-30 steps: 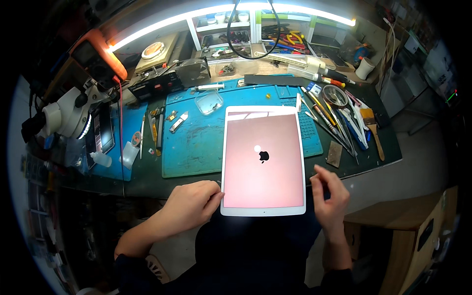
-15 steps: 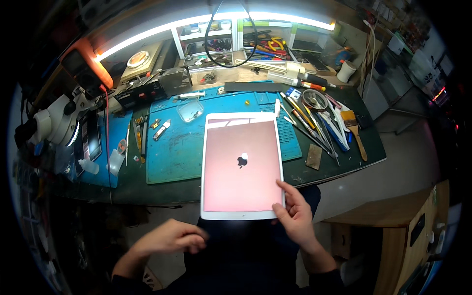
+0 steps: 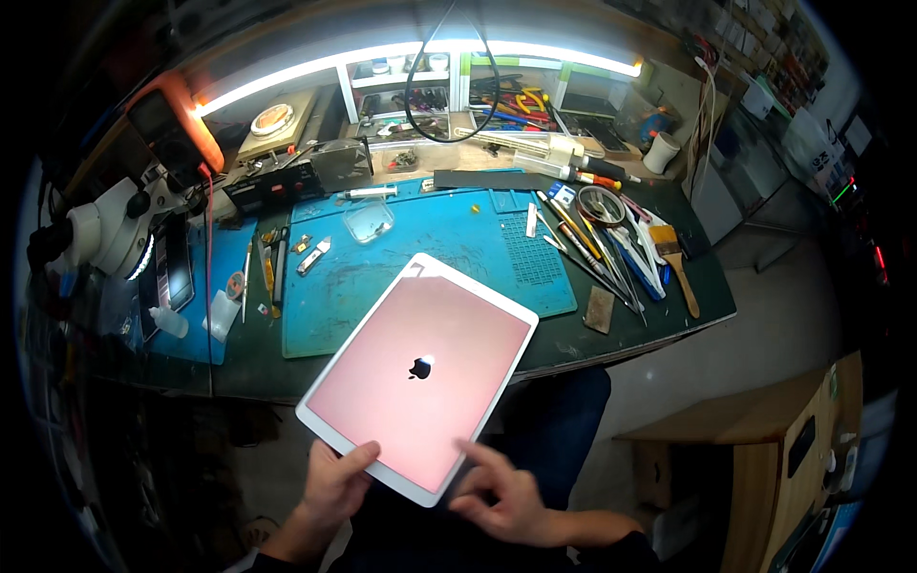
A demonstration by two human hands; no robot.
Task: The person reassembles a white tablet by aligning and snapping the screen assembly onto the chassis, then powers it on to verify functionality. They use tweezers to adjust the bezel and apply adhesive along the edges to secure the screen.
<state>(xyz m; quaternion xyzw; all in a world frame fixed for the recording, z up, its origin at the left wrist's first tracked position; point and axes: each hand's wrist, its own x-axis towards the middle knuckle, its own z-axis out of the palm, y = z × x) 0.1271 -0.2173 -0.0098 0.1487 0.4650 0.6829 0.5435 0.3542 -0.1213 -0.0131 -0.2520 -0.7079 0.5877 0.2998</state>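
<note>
Evidently the left hand (image 3: pixel 334 485) carries most of the load here: its thumb lies over the near white border of the tablet (image 3: pixel 417 390), closed on that edge, with the fingers out of sight, probably behind the back. The tablet sits above the person's lap, just off the near edge of the bench (image 3: pixel 611 355), turned so that its far end leans to the right and partly covers the blue mat (image 3: pixel 325 320) in view. Its screen is lit pink with a dark logo in the middle. The right hand (image 3: pixel 511 497) grips nothing; its index finger reaches to the lower right of the screen, and whether the tip touches the glass I cannot tell. For good handling, the left thumb is best on the border rather than the glass, with the fingers spread wide behind, since a hold at one near corner lets the far end dip. A light, single fingertip from the right suits the screen, and bringing the tablet fully over the mat would give it a softer landing should it slip.
</note>
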